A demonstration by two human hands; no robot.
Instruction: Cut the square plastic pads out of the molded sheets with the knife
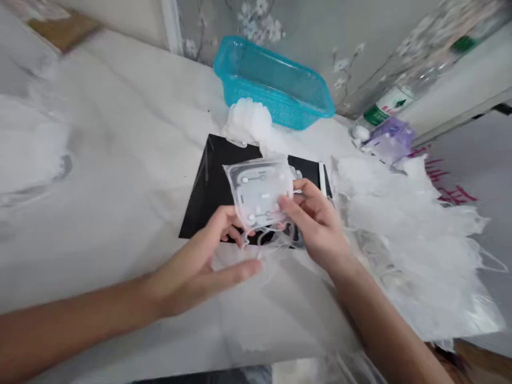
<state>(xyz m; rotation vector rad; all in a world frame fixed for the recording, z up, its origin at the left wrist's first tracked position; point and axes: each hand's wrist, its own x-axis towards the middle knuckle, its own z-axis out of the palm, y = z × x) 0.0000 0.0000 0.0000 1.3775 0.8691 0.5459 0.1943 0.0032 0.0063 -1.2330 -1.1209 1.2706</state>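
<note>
A clear plastic bag (pixel 260 193) with a whitish flat piece and small round white parts inside is held up over a black sheet (pixel 210 186). My right hand (pixel 320 224) pinches the bag's right edge between thumb and fingers. At the bag's lower left is my left hand (pixel 212 261), its thumb stretched out apart from the fingers, whose tips are partly behind the bag. Thin translucent loops (pixel 276 240) hang below the bag, between the hands. Behind the bag, a row of white round pieces (pixel 250 121) lies at the black sheet's far edge.
A blue plastic basket (pixel 276 80) stands near the wall. On the right are a large heap of clear bags (pixel 408 234), a purple packet (pixel 392 140) and a bottle with a green label (pixel 386 109). More white plastic (pixel 28 149) lies at the left.
</note>
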